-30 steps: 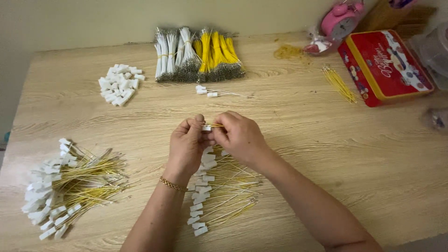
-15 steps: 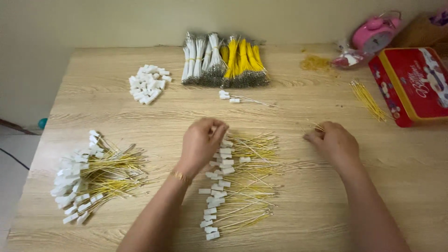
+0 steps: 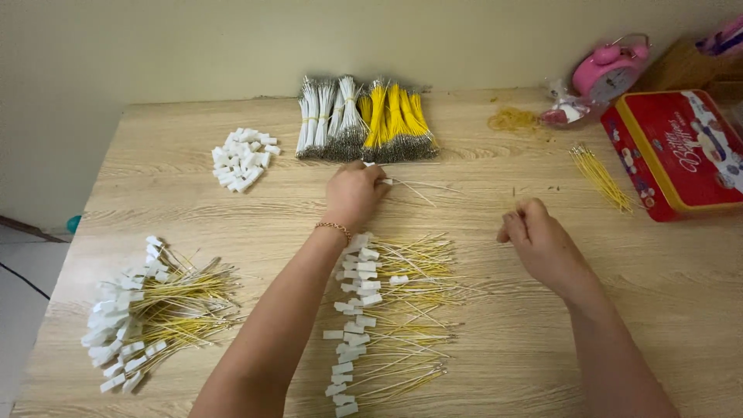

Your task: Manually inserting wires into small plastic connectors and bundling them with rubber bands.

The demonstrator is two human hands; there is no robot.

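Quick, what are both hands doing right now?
Left hand: fingers curled on a white connector with thin wires.
Right hand: loosely closed above the table; contents cannot be told.

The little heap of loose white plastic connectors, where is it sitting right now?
In the head view, the heap of white connectors lies on the table's far left, just left of the white wire bundles.
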